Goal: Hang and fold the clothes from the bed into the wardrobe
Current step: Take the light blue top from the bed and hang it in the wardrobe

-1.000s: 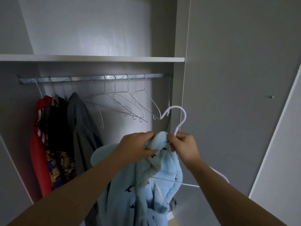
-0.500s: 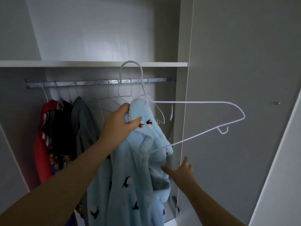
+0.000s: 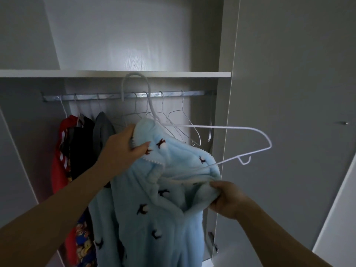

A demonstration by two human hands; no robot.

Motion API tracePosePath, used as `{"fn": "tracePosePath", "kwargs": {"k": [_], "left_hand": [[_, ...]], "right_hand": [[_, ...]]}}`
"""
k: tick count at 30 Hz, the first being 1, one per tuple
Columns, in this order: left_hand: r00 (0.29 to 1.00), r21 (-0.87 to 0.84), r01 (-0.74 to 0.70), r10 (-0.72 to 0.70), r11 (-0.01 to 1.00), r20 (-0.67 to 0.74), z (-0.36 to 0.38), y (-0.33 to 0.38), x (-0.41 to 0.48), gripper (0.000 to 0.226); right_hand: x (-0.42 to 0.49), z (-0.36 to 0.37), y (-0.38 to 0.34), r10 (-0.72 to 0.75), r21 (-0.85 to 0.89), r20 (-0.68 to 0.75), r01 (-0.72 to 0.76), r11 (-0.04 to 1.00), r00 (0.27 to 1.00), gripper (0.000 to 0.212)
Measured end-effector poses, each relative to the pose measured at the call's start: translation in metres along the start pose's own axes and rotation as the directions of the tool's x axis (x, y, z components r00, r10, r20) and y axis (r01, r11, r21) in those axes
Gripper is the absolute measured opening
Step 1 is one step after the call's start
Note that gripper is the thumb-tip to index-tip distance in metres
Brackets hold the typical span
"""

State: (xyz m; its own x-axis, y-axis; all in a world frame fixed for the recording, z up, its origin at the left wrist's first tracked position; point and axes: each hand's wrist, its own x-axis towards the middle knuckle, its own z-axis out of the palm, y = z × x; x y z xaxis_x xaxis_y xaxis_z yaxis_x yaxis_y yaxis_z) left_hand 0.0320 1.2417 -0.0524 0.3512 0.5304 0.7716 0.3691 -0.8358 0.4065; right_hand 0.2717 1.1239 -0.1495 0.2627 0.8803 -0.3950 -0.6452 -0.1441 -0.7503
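Observation:
A light blue fleece garment (image 3: 154, 209) with small dark bird prints hangs half on a white wire hanger (image 3: 250, 130). My left hand (image 3: 125, 149) grips the garment's collar at the hanger's neck and holds both up in front of the wardrobe rail (image 3: 192, 93). The hanger's hook rises just above the rail, and its right arm sticks out bare. My right hand (image 3: 225, 197) pinches a fold of the blue fleece below the hanger's lower wire.
On the rail's left hang a red garment (image 3: 59, 160), a black one (image 3: 81, 147) and a grey one (image 3: 102, 130). Several empty wire hangers (image 3: 173, 120) hang to their right. A white shelf (image 3: 115, 73) runs above. A closed grey door (image 3: 289, 112) stands right.
My right hand has risen and taken hold of the blue fleece under the hanger. My left hand keeps the hanger raised near the rail, little moved since half a second ago.

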Motion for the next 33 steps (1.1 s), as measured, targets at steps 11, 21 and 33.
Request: {"fn": "tracePosePath", "kwargs": {"k": [11, 21, 33], "left_hand": [[0.984, 0.26, -0.095, 0.052, 0.961, 0.169, -0.012, -0.047, -0.025, 0.051], [0.986, 0.191, -0.06, 0.028, 0.98, 0.165, -0.003, -0.04, -0.036, 0.086], [0.98, 0.055, 0.012, -0.023, 0.998, 0.195, 0.003, -0.038, -0.047, 0.124]], "right_hand": [[-0.009, -0.016, -0.043, 0.099, 0.021, 0.144, -0.103, 0.994, 0.985, 0.096], [-0.016, -0.027, -0.054, 0.146, -0.215, 0.061, -0.13, 0.968, 0.987, 0.063], [-0.013, -0.022, -0.037, -0.012, -0.431, -0.132, -0.046, 0.901, 0.991, 0.003]]}}
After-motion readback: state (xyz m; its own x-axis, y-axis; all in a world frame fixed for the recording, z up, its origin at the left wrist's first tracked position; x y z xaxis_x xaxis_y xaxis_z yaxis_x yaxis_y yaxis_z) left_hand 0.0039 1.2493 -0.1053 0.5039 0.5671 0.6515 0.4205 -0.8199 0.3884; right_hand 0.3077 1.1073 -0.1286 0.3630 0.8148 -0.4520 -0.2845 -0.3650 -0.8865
